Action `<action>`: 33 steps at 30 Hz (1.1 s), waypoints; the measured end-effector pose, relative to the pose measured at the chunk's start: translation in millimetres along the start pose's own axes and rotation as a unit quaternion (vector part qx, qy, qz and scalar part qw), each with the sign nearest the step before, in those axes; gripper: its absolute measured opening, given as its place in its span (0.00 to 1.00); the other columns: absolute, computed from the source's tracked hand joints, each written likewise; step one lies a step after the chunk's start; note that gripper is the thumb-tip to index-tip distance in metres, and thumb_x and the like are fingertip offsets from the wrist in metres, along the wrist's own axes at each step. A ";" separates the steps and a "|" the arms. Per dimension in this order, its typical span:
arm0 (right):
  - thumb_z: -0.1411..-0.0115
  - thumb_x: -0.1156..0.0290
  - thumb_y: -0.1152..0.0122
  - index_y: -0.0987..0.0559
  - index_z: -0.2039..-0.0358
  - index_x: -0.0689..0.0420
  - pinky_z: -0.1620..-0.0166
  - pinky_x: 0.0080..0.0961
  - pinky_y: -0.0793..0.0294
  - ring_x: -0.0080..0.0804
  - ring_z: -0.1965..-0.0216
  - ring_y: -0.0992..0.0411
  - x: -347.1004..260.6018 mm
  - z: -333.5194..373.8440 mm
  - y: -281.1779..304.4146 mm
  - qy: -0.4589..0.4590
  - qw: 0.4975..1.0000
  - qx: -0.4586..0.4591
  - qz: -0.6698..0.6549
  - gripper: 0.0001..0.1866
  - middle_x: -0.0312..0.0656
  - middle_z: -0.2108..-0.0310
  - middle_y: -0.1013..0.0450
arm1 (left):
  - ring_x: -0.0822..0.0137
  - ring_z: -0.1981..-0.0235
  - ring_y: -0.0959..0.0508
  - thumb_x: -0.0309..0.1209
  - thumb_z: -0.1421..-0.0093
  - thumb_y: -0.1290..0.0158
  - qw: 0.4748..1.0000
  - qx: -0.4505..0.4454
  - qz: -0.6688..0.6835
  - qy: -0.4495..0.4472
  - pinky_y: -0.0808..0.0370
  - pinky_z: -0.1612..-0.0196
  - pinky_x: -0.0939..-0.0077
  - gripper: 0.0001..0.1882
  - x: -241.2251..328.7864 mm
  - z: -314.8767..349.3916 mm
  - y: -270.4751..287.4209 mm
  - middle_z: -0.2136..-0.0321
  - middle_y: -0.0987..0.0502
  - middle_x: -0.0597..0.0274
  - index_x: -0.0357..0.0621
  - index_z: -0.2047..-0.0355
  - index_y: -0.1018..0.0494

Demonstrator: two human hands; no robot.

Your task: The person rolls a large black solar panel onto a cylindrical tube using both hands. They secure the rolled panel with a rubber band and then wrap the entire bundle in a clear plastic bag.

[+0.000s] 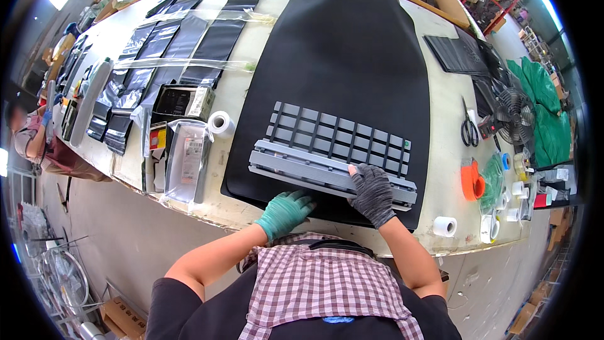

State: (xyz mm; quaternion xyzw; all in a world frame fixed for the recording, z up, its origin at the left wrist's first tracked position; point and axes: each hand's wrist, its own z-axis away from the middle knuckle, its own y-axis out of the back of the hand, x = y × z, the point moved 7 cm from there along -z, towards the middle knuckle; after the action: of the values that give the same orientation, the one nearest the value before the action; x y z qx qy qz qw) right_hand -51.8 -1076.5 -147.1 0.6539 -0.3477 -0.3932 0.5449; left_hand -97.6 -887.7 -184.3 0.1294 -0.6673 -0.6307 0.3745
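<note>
A long grey ribbed bar lies across the near part of a big black mat on the workbench. Behind the bar sits a dark grey grid panel with many square cells. My right hand, in a dark grey glove, rests flat on the bar's right part with fingers spread over its edge. My left hand, in a green glove, lies on the mat just below the bar's middle, fingers loosely curled and holding nothing that I can see.
Left of the mat are a tape roll, clear-bagged items and rows of black bags. To the right lie scissors, a small fan, an orange tape dispenser and white rolls. Another person works far left.
</note>
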 end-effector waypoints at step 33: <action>0.47 0.54 0.31 0.39 0.34 0.51 0.42 0.36 0.34 0.41 0.49 0.31 40.0 -11.4 14.2 0.010 0.985 -0.164 -0.047 0.43 0.44 0.51 0.30 | 0.51 0.45 0.28 0.31 0.46 0.42 0.980 0.193 -0.008 0.045 0.40 0.38 0.49 0.06 -40.5 -46.9 84.4 0.52 0.25 0.55 0.46 0.68 0.27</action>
State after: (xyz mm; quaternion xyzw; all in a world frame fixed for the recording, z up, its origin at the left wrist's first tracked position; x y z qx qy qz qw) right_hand -24.0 -1109.1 -137.4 0.5751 -0.2419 -0.4634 0.6293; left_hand -13.4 -882.0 -122.3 0.2334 -0.7576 -0.4865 0.3672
